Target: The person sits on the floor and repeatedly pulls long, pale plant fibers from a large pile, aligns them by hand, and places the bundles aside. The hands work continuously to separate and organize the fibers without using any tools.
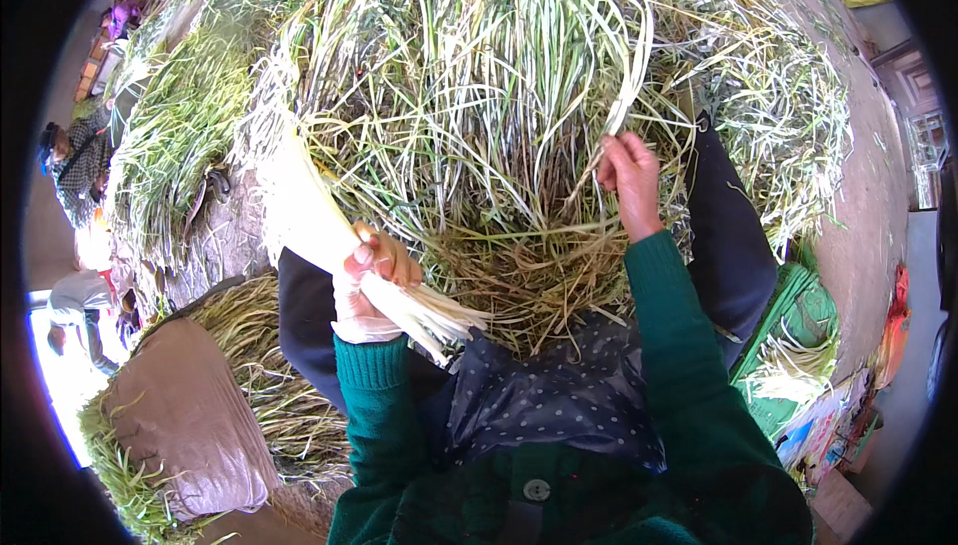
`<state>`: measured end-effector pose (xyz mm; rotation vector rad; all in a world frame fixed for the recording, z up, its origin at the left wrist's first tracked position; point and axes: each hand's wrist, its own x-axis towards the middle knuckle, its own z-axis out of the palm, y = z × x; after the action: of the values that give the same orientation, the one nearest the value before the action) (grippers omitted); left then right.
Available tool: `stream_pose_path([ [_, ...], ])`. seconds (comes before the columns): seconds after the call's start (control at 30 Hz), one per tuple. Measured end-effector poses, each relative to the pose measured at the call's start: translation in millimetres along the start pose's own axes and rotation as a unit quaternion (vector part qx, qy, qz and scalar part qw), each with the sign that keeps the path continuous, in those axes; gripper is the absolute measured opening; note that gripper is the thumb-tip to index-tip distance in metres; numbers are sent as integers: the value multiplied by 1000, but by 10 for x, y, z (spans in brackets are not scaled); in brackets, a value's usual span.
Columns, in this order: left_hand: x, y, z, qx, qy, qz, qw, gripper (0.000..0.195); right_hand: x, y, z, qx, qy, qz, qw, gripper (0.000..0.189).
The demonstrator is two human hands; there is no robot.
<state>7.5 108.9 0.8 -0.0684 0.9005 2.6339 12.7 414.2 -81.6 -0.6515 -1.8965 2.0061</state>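
My left hand (378, 264) grips a thick bundle of pale, chive-like stalks (426, 313). Their white ends point toward my lap, and their leaves (292, 178) run up and away, washed out by bright light. Between the thumb and fingers of my right hand (630, 171) are a few long leafy stalks (632, 88); their leaves arch up and over to the left, and a browner end hangs below the fingers. A large pile of green and white stalks (479, 96) spreads before me. Dry, straw-coloured trimmings (531, 275) are heaped between my legs, against a dark polka-dot apron (546, 395).
More greens (187, 88) lie at the left, near several people (78, 163). A brown cloth (187, 418) partly covers another stack at lower left. On the right, pale stalks (793, 369) rest on a green sack (804, 298). Beyond is bare floor (861, 141).
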Motion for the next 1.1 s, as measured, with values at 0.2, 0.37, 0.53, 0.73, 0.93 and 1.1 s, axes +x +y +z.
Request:
stream_pose_path([
  [0.2, -85, -141, 7, 22, 47, -39, 998, 30, -545, -759, 479, -104, -236, -95, 962, 8],
  [0.37, -47, -334, 8, 115, 87, -69, 987, 48, -985, -533, 669, -155, -314, -90, 932, 16],
  [0.53, 3, -502, -112, 158, 106, -92, 977, 22, -1135, -418, 670, -174, -344, -117, 915, 17],
  [0.73, 21, -515, -52, 160, 123, -85, 976, 22, -1020, -427, 748, 81, -307, 153, 936, 23],
  [0.93, 95, -296, -132, 99, 106, -27, 989, 24, -1193, 53, 44, -66, -213, 252, 942, 17],
  [1.1, 110, -295, -169, 98, 97, -48, 989, 25, -1149, -6, -492, -628, -262, -66, 730, 34],
])
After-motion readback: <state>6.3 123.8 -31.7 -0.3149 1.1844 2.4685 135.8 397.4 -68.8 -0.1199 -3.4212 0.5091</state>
